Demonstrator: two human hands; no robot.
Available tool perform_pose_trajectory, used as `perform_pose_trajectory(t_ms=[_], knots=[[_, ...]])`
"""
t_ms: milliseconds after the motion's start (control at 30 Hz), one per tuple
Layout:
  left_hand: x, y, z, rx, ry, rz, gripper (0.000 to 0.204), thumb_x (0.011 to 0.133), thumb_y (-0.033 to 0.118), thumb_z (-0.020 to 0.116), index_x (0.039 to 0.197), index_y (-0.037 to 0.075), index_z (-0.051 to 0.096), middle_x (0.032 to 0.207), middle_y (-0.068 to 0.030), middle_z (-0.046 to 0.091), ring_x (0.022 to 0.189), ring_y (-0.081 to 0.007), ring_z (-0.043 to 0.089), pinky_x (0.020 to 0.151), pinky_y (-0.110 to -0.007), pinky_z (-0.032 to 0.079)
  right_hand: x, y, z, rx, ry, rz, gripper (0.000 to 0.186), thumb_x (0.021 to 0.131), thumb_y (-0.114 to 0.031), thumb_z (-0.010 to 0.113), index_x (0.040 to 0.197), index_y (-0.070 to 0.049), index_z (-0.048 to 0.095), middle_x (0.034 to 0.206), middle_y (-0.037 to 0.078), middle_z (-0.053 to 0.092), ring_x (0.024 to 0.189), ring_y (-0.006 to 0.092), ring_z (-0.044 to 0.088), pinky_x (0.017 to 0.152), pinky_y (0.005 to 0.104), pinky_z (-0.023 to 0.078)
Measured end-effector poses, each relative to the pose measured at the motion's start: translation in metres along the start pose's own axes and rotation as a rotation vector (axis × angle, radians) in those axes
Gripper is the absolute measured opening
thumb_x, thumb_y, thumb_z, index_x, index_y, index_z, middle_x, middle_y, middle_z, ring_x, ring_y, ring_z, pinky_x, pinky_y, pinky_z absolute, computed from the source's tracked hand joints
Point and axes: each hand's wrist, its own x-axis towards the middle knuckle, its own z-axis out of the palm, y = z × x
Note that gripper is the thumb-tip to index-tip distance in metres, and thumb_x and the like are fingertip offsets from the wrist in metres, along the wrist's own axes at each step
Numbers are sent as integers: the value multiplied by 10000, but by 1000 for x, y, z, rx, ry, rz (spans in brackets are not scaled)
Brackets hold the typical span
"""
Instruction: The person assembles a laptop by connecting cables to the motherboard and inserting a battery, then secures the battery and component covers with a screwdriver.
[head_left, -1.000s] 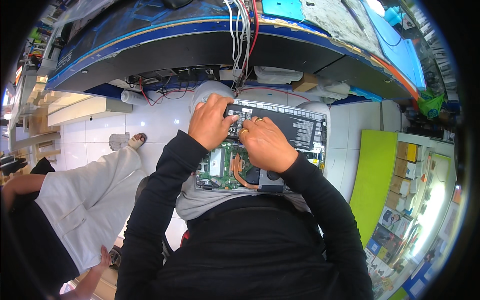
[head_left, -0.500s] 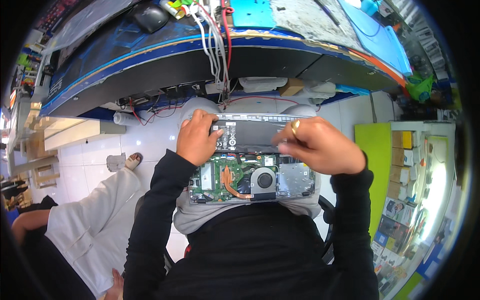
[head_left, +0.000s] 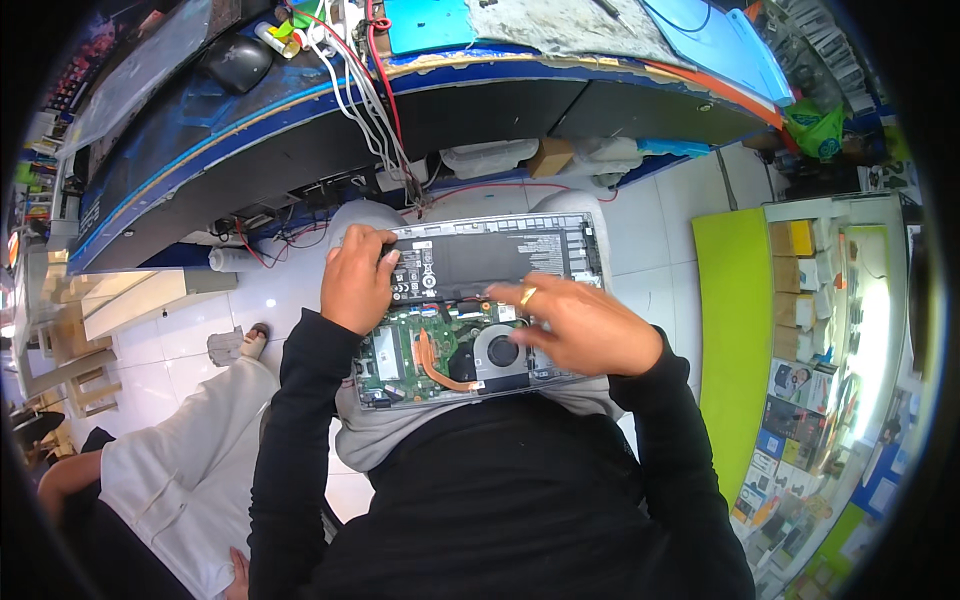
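An opened laptop base point(head_left: 590, 245) lies across my lap, its inside facing up. A black battery point(head_left: 480, 258) fills its far half. The near half shows a green circuit board point(head_left: 405, 370), a copper heat pipe point(head_left: 428, 355) and a round fan point(head_left: 502, 350). My left hand point(head_left: 357, 283) grips the laptop's left side, with the fingers over the far left corner and the thumb at the battery's end. My right hand point(head_left: 590, 325) is over the right half, index finger stretched to the battery's near edge, thumb apart near the fan. Nothing shows between these fingers.
Ahead stands a workbench point(head_left: 480, 110) with a black mouse point(head_left: 237, 64), a blue mat point(head_left: 430, 25) and hanging cables point(head_left: 372, 120). A person in pale trousers point(head_left: 190, 420) sits at my left. A glass display case point(head_left: 800, 370) with a green side panel point(head_left: 725, 340) stands at right.
My right hand has moved left and nearer to me, from the battery's right part to its near edge. My left hand keeps its hold. The whole view has shifted.
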Motion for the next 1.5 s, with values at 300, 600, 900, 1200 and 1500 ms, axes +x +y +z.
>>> perform_pose_trajectory(t_ms=[300, 600, 900, 1200, 1500], knots=[[-2, 3, -8, 78, 9, 17, 321, 923, 131, 738, 1232, 55, 694, 1155, -119, 638, 1092, -316, 631, 983, -441, 410, -31, 83, 10, -483, 571, 299, 467, 851, -134, 808, 1266, 34, 674, 1148, 201, 681, 1097, 416, 658, 925, 475, 546], [1, -14, -20, 64, -56, 15, 342, 887, 97, 763, 1220, 66, 694, 1155, -121, 645, 1095, -334, 633, 996, -447, 426, -15, 100, 28, -331, 701, 243, 483, 830, -105, 825, 1266, 34, 670, 1115, 204, 688, 1051, 412, 675, 908, 468, 549], [11, -23, -33, -205, -256, -93, 327, 896, 42, 706, 1221, 61, 698, 1149, -107, 644, 1078, -317, 630, 968, -421, 458, -14, 110, 18, -348, 645, 195, 431, 843, -62, 802, 1243, 27, 668, 963, 147, 658, 908, 365, 660, 806, 452, 529], [7, -20, -32, -171, -243, -68, 322, 909, 108, 719, 1227, 68, 689, 1189, -100, 632, 1182, -321, 585, 1047, -445, 406, -12, 111, 19, -260, 659, 213, 364, 828, -51, 808, 1160, 16, 674, 912, 126, 642, 862, 331, 652, 768, 426, 524], [-17, 23, -35, 72, -219, 102, 688, 780, 238, 882, 1380, 40, 610, 1399, -201, 537, 1343, -425, 473, 1158, -508, 365, -12, 107, 20, -261, 653, 253, 329, 836, -78, 818, 1121, 28, 691, 933, 133, 668, 872, 329, 661, 783, 425, 532]])
